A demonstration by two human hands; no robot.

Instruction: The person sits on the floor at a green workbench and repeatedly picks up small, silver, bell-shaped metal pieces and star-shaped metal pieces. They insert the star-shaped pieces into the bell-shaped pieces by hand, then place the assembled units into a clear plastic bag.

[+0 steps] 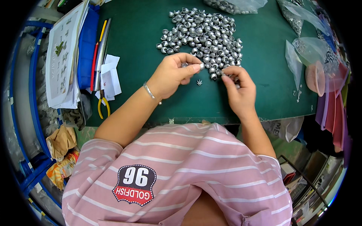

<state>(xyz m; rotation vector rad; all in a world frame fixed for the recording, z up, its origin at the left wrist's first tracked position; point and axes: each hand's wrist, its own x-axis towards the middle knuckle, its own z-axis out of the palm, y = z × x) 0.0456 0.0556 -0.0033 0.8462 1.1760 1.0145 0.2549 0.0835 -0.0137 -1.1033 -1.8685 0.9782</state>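
Observation:
A pile of small hollow silver metal beads (211, 37), many with an open notch, lies on the green tabletop in front of me. My left hand (169, 77) pinches one silver bead (202, 66) between thumb and forefinger, and another bead (184, 64) shows within its curled fingers. At the pile's near right edge, my right hand (241, 88) is closed in a pinch on a small silver piece mostly hidden by the fingertips. A silver bead (237, 86) shows under its curled fingers. Between the hands lies a small leaf-shaped silver charm (199, 82).
To the left are a blue bin (87, 49) with papers (64, 52), a steel ruler (102, 56) and yellow-handled pliers (103, 106). Plastic bags of metal parts (237, 5) lie at the back. A pink cup (315, 78) stands at the right edge.

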